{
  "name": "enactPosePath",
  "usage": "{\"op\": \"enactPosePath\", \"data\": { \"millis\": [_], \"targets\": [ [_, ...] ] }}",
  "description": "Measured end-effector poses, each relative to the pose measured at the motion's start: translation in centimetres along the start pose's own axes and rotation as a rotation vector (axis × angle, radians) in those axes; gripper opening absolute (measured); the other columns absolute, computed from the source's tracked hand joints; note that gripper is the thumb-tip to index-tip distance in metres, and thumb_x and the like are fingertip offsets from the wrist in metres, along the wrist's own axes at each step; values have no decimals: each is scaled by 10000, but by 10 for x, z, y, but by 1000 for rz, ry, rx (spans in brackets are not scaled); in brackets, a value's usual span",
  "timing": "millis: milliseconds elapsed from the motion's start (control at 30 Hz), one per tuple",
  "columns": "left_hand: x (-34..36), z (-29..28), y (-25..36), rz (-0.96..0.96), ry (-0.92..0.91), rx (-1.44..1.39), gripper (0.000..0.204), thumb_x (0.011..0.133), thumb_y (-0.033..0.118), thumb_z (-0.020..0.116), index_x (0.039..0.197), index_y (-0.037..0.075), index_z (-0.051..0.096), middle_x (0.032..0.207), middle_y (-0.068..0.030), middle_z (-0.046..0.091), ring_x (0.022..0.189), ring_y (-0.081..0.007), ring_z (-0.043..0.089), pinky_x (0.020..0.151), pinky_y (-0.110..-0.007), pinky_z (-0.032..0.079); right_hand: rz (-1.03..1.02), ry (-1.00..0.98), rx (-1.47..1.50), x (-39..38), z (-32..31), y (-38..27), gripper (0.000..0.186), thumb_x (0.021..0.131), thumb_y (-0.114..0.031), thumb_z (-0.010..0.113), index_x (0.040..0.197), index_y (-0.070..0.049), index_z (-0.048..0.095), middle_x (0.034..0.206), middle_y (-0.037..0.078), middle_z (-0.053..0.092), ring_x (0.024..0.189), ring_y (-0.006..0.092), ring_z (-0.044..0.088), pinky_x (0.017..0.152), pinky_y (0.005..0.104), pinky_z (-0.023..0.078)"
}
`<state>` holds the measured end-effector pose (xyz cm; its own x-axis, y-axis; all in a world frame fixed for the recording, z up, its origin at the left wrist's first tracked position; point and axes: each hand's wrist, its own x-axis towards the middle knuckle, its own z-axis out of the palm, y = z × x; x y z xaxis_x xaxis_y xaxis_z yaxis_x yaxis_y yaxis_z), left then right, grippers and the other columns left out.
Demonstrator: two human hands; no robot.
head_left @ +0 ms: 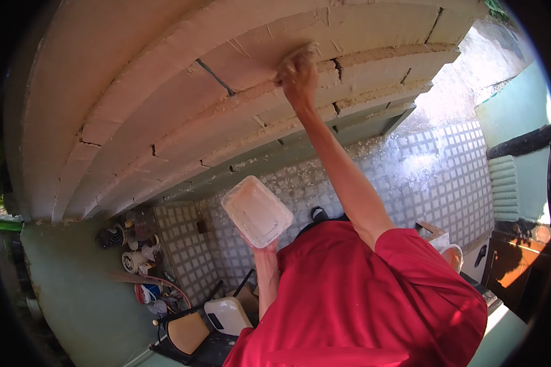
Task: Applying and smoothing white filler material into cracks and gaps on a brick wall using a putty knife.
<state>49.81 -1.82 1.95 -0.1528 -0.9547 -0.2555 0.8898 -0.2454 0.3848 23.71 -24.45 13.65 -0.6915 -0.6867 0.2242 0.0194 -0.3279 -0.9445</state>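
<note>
My left hand (265, 246) grips a whitish rectangular plastic tub (256, 208) from its near end, in front of my chest. Pale smears coat the tub; I see no deep filling in it. My right arm is raised, and its hand (299, 74) is up against a stepped wall of pale blocks (257, 73). Its fingers are curled and somewhat blurred. A small pale edge shows past the fingertips, too unclear to name. Around this hand the block face carries smears and ridges, and dark cracks (216, 77) run between the blocks.
Grey-and-white patterned tiles (373, 159) cover the floor below, with pale crumbs near the wall. Lower left stand a chair (187, 333), a white stool-like seat (228, 316) and several buckets and containers (131, 262). A round-rimmed bucket (452, 257) stands at my right.
</note>
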Motion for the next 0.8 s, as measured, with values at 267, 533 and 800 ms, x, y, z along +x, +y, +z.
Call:
{"op": "enactPosePath", "data": {
  "millis": [267, 533, 800],
  "targets": [
    [6, -19, 12, -95, -282, -343, 633, 959, 592, 466, 1477, 229, 434, 1485, -30, 489, 1333, -323, 494, 1074, -590, 423, -210, -122, -15, -38, 42, -25, 167, 878, -85, 568, 761, 33, 577, 647, 196, 634, 541, 295, 633, 504, 417, 499],
    [-8, -19, 27, 1, -12, -114, 660, 962, 602, 457, 1498, 222, 406, 1496, -35, 477, 1349, -335, 477, 1083, -597, 410, 198, 55, 283, -55, 20, 10, 178, 943, -142, 577, 849, 1, 626, 702, 104, 649, 580, 168, 637, 486, 306, 526],
    [7, -12, 33, 8, -110, -77, 587, 967, 484, 528, 1481, 215, 438, 1495, -28, 483, 1371, -294, 460, 1107, -545, 408, -743, -138, -784, -11, 51, 30, 209, 827, -78, 560, 669, 58, 573, 753, 298, 609, 663, 495, 590, 631, 525, 488]
  ]
}}
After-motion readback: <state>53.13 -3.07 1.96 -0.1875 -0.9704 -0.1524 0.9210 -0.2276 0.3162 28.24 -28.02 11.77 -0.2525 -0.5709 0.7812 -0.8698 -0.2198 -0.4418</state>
